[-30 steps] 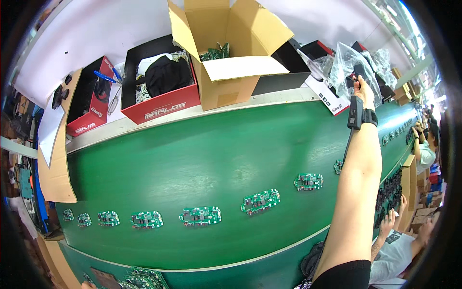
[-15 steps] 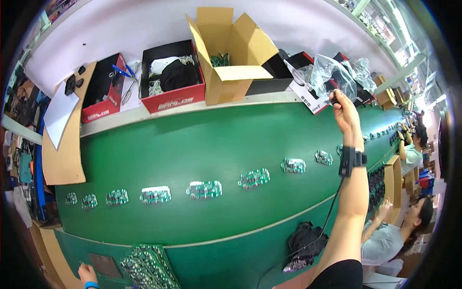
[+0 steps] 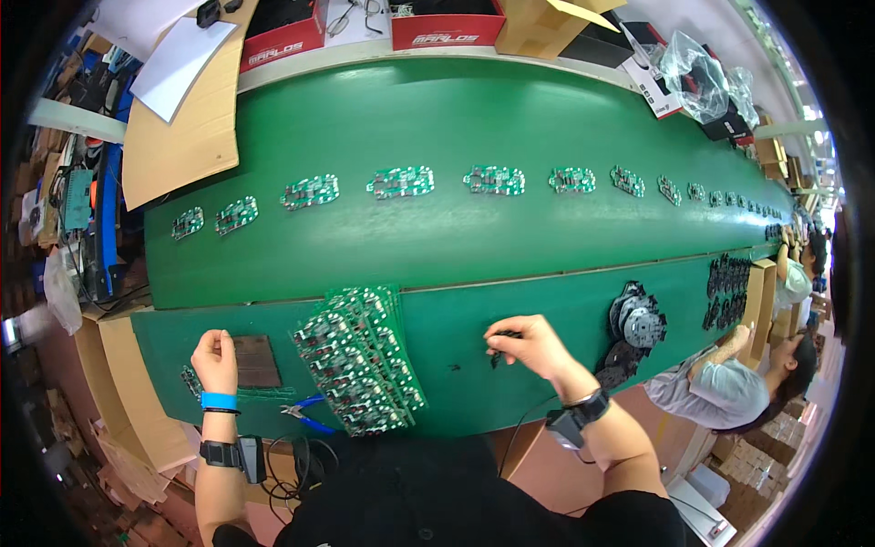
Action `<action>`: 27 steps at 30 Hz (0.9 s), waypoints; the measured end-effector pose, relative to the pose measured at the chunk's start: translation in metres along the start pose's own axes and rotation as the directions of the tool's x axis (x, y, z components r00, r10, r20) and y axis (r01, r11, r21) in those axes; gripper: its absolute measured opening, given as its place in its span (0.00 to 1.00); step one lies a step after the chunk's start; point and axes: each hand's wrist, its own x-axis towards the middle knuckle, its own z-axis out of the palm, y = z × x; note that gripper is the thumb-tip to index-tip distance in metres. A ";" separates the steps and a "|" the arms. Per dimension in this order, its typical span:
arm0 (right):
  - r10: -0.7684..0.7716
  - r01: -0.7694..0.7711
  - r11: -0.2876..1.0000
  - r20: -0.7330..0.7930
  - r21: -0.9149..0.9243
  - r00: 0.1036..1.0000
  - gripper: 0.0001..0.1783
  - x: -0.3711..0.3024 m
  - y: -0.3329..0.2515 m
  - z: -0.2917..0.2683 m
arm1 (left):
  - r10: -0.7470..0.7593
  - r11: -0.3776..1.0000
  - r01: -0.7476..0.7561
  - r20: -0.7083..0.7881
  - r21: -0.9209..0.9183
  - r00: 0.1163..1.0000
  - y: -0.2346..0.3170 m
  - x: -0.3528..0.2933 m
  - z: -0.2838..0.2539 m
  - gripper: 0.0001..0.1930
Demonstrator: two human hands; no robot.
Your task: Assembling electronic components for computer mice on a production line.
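My left hand [image 3: 216,363] is closed at the near left of the green bench, beside a dark brown flat plate [image 3: 258,361]. Whatever its fingers pinch, if anything, is hidden. Part of a small green circuit board [image 3: 190,380] shows next to that wrist. To the right of the plate a thick, slanting stack of green circuit boards [image 3: 355,360] lies, with blue-handled cutters [image 3: 310,413] at its near edge. Over the bench right of the stack, my right hand [image 3: 536,346] pinches small black pieces [image 3: 498,348], too small to identify. A tiny black piece [image 3: 455,367] lies left of them.
A row of circuit boards [image 3: 402,182] runs along the green strip [image 3: 383,251] beyond the bench. Black round plastic parts [image 3: 635,321] are piled at right. Boxes [image 3: 447,35] and clear plastic bags [image 3: 697,77] line the far side. Another person [image 3: 715,387] works at right.
My right hand has come back from the far-side bags to the near bench. The view has shifted, now showing more of the near bench and both forearms.
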 end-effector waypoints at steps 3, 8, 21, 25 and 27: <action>-0.088 0.072 0.972 -0.064 -0.223 0.994 0.07 0.001 0.011 0.040 | -0.063 0.993 0.065 0.019 -0.096 0.998 -0.013 -0.003 -0.012 0.09; -0.474 0.303 0.731 -0.135 -0.611 0.870 0.12 0.000 0.029 0.069 | -0.085 0.984 0.092 0.047 -0.151 0.995 -0.042 -0.008 -0.025 0.09; -0.592 0.164 0.686 -0.413 -0.709 0.693 0.12 -0.020 0.043 0.088 | -0.155 0.973 0.170 0.102 -0.158 0.983 -0.085 -0.030 -0.043 0.08; -0.580 0.183 0.752 -0.503 -0.634 0.640 0.06 -0.021 0.053 0.086 | -0.147 0.967 0.164 0.102 -0.194 0.984 -0.091 -0.036 -0.042 0.08; -0.572 0.183 0.774 -0.543 -0.606 0.615 0.05 -0.025 0.055 0.088 | -0.146 0.967 0.164 0.106 -0.195 0.984 -0.092 -0.038 -0.043 0.08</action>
